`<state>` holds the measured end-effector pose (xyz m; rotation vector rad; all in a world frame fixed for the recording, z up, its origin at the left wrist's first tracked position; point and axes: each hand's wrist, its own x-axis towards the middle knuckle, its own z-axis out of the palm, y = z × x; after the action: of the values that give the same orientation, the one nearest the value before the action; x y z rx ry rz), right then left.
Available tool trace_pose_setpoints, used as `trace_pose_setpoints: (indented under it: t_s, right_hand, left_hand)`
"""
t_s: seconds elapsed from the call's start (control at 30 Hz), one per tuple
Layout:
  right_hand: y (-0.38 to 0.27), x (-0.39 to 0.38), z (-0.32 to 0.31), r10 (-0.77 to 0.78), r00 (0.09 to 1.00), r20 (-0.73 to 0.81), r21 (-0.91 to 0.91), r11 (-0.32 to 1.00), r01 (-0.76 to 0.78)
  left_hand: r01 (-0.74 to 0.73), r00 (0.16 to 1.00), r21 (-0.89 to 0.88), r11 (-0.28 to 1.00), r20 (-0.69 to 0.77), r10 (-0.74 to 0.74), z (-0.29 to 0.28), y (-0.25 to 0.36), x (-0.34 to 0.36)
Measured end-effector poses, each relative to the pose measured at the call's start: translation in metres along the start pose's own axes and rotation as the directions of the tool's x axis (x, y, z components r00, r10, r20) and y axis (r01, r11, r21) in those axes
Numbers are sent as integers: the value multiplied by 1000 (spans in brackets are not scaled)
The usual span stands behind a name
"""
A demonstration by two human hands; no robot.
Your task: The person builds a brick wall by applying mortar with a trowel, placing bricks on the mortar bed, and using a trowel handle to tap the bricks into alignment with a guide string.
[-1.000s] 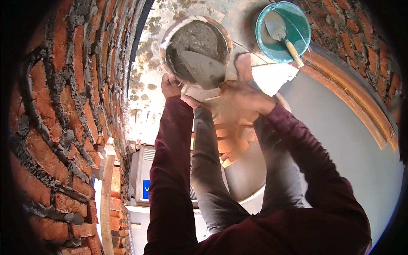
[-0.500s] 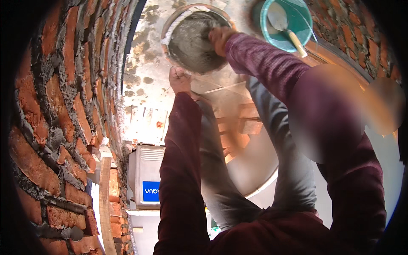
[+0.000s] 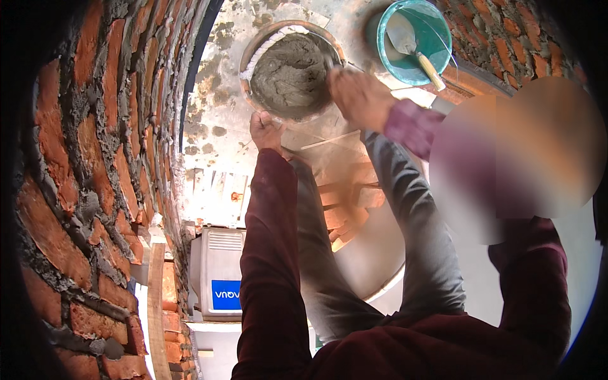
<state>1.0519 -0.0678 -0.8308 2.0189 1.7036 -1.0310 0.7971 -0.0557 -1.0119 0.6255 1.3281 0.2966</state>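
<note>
Grey wet mortar fills a round, brown-rimmed basin on the floor ahead of me. A white rope-like strip runs along the inner left of its rim. My left hand is closed on the basin's near-left rim, thumb upward. At the right rim is my right hand, smeared by motion, its fingers curled beside the mortar. Whatever it may hold is hidden. Further right stands a green bucket with a pointing trowel leaning inside, its pale handle over the rim.
A rough brick wall curves up close on my left, with a wooden plank near its foot. A pale box with a blue label stands beside my left arm. Loose bricks lie between my legs. Another brick wall rises at far right.
My right hand has come out of the mortar, moving right and nearer to me, to the basin's right rim. My left hand stays on the near-left rim. The mortar surface looks more ridged.
</note>
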Motion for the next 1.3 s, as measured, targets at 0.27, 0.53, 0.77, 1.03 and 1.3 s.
trace_pose_setpoints:
  t_s: [0.27,0.53,0.77,1.03,1.3]
  right_hand:
    - [-3,45,121,-85,996,-2,-236,968,82]
    - [19,25,63,124,980,153,-140,985,-103]
    - [14,50,115,292,873,392,367,820,-439]
    - [8,46,116,-69,777,626,765,247,-595]
    - [-14,50,122,-328,941,-76,-156,-929,-337]
  left_hand:
    - [-147,975,-7,989,165,146,-11,-13,11]
    - [31,999,-72,997,29,-29,9,2,-5]
    - [21,996,4,1000,91,-21,12,10,-3]
    - [87,995,-24,996,-53,-88,31,15,-16]
    - [50,992,-65,997,-111,-57,39,26,-17]
